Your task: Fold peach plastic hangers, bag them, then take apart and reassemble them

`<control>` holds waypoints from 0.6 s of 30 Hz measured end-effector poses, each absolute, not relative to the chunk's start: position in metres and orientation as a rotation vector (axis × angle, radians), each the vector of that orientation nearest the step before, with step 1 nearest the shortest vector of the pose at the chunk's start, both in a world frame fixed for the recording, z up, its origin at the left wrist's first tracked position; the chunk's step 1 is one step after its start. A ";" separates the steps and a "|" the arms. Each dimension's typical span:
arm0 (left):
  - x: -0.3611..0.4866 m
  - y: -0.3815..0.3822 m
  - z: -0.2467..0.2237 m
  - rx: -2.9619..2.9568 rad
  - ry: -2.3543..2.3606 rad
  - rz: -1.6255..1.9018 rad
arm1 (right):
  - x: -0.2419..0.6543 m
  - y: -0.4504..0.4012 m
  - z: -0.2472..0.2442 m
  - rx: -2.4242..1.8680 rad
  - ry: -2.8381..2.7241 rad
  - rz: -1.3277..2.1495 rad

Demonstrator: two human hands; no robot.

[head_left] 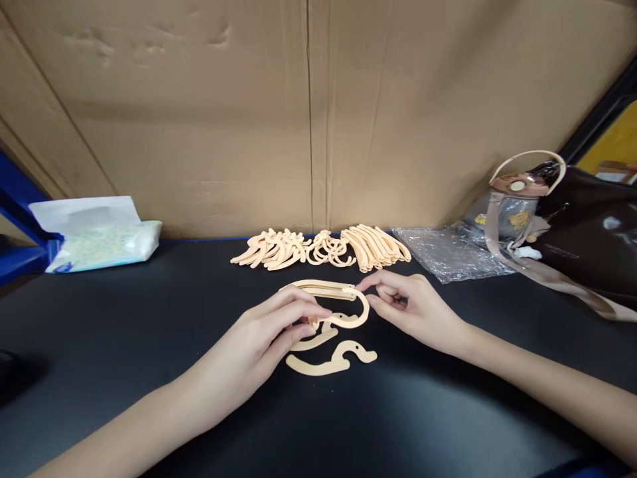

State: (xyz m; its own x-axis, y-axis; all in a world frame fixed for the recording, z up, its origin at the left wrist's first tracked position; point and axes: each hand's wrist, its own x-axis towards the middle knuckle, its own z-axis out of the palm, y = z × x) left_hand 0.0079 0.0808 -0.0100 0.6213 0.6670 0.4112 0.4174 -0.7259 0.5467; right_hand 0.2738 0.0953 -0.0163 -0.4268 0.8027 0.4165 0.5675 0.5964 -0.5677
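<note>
My left hand [281,325] pinches the end of a cream plastic hook [365,312] between thumb and fingers. The curve of the hook faces right, close to my right hand [415,305]. Thumb and forefinger of that hand are apart, with nothing seen between them; its other fingers are curled. Behind the hook lies a long cream bar piece [323,287], its right end by the hook and its left part behind my left hand. Below sit two flat curved arm pieces, one [318,340] partly hidden by my left fingers, the other [318,367] in full view nearer me.
Along the back of the black table [149,332] lie piles of curved arms [273,250], hooks [328,249] and bars [375,247]. A tissue pack [104,242] is at left; clear plastic [448,252], a bottle [517,206] and a dark bag [587,232] are at right.
</note>
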 end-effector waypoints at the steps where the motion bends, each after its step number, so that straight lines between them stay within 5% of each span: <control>1: 0.010 0.080 -0.007 2.439 0.866 0.888 | 0.273 0.094 -0.014 -1.082 -2.124 0.470; 18: 0.066 0.107 0.006 2.332 0.959 1.177 | 0.277 0.085 -0.004 -1.002 -2.060 0.542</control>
